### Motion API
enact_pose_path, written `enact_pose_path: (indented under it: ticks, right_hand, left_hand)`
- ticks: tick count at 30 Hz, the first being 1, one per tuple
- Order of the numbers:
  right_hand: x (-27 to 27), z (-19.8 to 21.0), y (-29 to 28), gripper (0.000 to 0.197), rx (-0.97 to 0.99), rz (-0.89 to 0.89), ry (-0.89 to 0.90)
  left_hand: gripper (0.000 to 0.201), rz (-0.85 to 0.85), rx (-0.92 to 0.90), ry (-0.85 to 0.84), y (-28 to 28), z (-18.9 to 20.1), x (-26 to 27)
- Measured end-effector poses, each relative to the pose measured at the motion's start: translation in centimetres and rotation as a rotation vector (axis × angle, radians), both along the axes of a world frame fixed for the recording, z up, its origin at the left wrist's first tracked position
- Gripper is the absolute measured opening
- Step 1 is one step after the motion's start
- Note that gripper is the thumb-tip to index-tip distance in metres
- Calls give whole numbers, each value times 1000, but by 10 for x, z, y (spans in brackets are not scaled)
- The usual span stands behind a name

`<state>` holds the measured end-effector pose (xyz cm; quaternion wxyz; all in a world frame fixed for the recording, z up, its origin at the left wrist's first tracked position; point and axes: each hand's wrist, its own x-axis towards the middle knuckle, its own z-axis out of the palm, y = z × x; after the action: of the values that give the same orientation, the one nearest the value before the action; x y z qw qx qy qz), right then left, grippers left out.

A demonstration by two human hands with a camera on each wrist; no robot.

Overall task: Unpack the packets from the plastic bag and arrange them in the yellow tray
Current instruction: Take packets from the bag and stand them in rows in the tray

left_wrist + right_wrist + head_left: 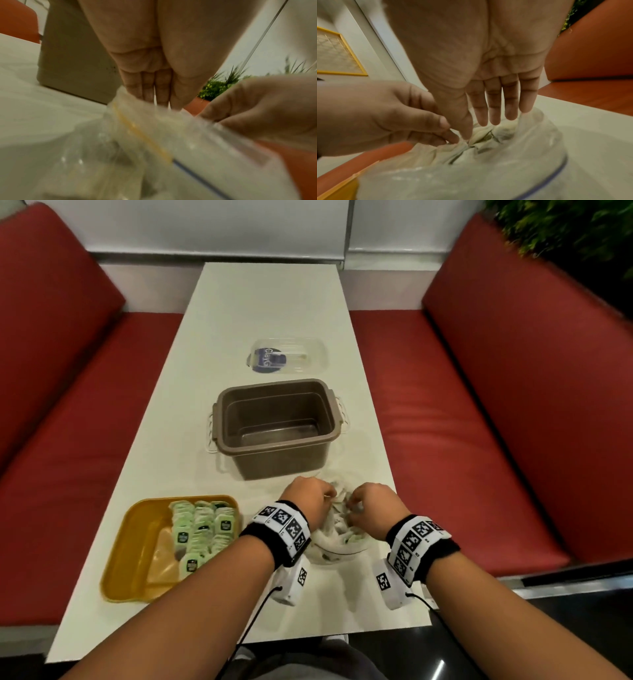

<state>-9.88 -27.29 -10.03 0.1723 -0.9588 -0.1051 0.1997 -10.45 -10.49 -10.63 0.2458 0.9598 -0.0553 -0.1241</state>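
A clear plastic zip bag (339, 542) lies crumpled on the white table, just right of the yellow tray (137, 546). Several green packets (205, 525) lie in the tray's right half. My left hand (329, 498) pinches the bag's rim between thumb and forefinger, as the right wrist view shows (452, 135). My right hand (354, 505) holds the opposite rim, thumb on the plastic (214, 120), its other fingers reaching over the mouth (481, 128). A few packets (484, 139) show inside the bag (488, 175).
A brown plastic tub (274, 426) stands just behind the bag. Farther back sits a clear lidded box (287, 356). Red bench seats (462, 440) flank the narrow table, whose right edge (400, 508) runs close to the bag.
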Motion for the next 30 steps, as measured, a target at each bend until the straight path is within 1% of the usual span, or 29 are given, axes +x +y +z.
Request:
enact_pose_path:
  ticks: [2, 5, 8, 10, 13, 16, 18, 20, 21, 23, 24, 25, 28, 30]
  right_hand:
    - [3, -3, -9, 28, 17, 72, 16]
    - [8, -10, -18, 43, 57, 116, 19]
    - [13, -16, -23, 50, 62, 150, 32]
    - [17, -17, -26, 54, 80, 150, 43]
    - [22, -20, -31, 51, 155, 103, 56]
    - [28, -23, -36, 55, 209, 60, 81]
    - [32, -24, -37, 56, 288, 31, 93]
    - [36, -25, -38, 52, 405, -12, 104]
    - [37, -25, -38, 45, 462, -33, 104]
    - [40, -26, -39, 20, 549, -75, 91]
    - [41, -25, -39, 7, 591, -104, 98]
    - [42, -24, -40, 6, 612, -134, 98]
    - [44, -28, -42, 20, 620, -186, 50]
    - [43, -29, -44, 18, 609, -177, 23]
  left_hand:
    - [31, 36, 67, 42, -9, -11, 8]
    - [33, 54, 151, 31, -16, -22, 18]
    - [29, 68, 213, 29, -19, -30, 24]
    - [26, 87, 199, 30, -21, -32, 27]
    - [21, 94, 179, 17, -18, -30, 30]
    - [17, 106, 130, -77, -12, -22, 25]
    - [15, 163, 29, -163, -8, -16, 19]
    - [12, 233, -160, -203, -8, -11, 14]
    - [12, 250, -247, -207, -9, -10, 12]
    - [11, 249, -336, -181, -13, -11, 11]
    - [11, 244, -334, -155, -16, -14, 11]
    - [13, 241, -305, -125, -18, -18, 12]
    - [13, 247, -102, -67, -23, -28, 18]
    - [20, 228, 72, -49, -28, -30, 21]
